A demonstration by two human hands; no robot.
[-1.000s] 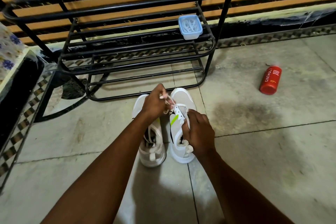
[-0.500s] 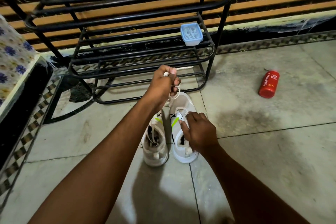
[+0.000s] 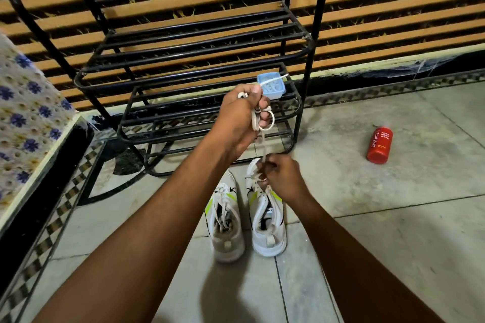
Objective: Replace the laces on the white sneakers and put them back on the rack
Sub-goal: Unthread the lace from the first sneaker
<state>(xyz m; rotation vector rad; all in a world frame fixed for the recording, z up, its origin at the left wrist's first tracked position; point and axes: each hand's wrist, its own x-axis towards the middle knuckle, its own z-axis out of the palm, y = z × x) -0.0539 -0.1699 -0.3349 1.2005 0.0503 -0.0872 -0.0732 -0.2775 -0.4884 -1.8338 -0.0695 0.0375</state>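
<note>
While two white sneakers stand side by side on the floor (image 3: 393, 231), at 6 o'clock from the black rack (image 3: 199, 60), the head view shows the left hand (image 3: 244, 115) raised, its grip curled round a bunched lace (image 3: 263, 144). That lace runs down to the right hand (image 3: 282, 178), whose grip pinches it at the toe end of one sneaker (image 3: 267, 220). Just beside it, at 9 o'clock, the other sneaker (image 3: 225, 225) has its lace threaded. The job looks early: one old lace seems nearly out, and the second lace, the fresh lacing and the return to the rack are left. A small blue box (image 3: 273, 86) sits on a rack shelf, contents unclear. Stained grey tiles cover the floor. A red bottle (image 3: 379, 145) lies well apart at 3 o'clock, wooden slats (image 3: 393, 8) back the rack at 12 and a flowered cloth (image 3: 26, 102) hangs at 9.
</note>
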